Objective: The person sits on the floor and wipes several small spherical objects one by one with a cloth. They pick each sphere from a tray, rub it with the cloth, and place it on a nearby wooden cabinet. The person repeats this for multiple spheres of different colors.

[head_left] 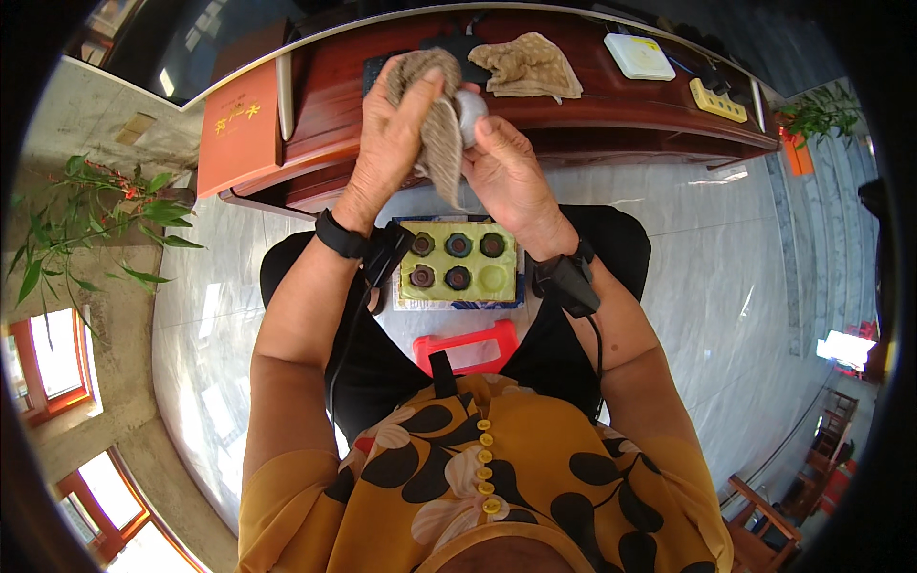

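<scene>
A brown cloth [442, 140] is gripped in my left hand [387, 140], with one end hanging down. My right hand [510, 165] holds a small rounded pale-grey object [471, 118], perhaps a cup, pressed against the cloth; its far side is hidden. Below the hands, an open box with a yellow-green lined tray [440, 261] lies on the floor between the legs. Several small dark scalloped cups [458, 245], apparently upside down, sit in its recesses. The recess [493, 278] at the near right holds nothing.
A dark red wooden cabinet [322, 118] carries another brown cloth [534, 68], a white router-like box [639, 56], a power strip [718, 100] and an orange book or box [240, 129]. Nearer me is a red plastic stool [510, 342]. A leafy plant [93, 222] stands left.
</scene>
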Motion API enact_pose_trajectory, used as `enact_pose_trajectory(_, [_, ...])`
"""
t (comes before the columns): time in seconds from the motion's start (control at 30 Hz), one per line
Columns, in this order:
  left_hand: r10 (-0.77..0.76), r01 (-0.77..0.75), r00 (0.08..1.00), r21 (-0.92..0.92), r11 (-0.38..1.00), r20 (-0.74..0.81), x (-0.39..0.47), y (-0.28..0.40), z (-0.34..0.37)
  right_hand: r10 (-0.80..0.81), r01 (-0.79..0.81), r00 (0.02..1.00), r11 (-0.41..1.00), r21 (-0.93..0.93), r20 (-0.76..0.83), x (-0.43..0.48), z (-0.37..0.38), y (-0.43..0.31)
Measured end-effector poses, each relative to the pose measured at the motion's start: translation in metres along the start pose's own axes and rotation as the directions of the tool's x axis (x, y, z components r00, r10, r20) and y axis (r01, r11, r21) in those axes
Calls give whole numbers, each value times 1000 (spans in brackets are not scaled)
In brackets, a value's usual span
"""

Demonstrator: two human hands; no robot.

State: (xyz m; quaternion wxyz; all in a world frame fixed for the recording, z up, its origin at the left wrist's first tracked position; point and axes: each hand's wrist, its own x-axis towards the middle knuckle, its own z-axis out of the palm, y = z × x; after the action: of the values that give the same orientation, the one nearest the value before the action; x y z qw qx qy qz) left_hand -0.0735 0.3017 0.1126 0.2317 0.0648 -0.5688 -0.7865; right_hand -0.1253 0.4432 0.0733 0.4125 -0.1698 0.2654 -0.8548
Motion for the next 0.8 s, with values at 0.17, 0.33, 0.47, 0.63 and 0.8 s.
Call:
enact_pose_trajectory(0.17, [303, -282, 951, 236, 930, -58, -8, -12, 11, 32, -29, 995, 999, 42, -96, -2, -7, 2])
enact_pose_trajectory(0.33, [477, -409, 879, 554, 725, 24, -18, -20, 19, -17, 18, 998, 1000, -25, 64, -2, -13, 6])
enact_pose_trajectory(0.47, [250, -231, 961, 151, 961, -121, -4, -7, 10, -177, 177, 983, 845, -504, 48, -6, -3, 6])
enact_pose_trajectory(0.63, [-187, 194, 975, 52, 980, -120, 1, 13, 2, -193, 342, 939, 432, -834, 285, -8, 5, -3])
enact_pose_trajectory(0.8, [358, -297, 934, 539, 788, -8, -26, -11, 31, -371, 312, 911, 335, -889, 180, -2, 3, -11])
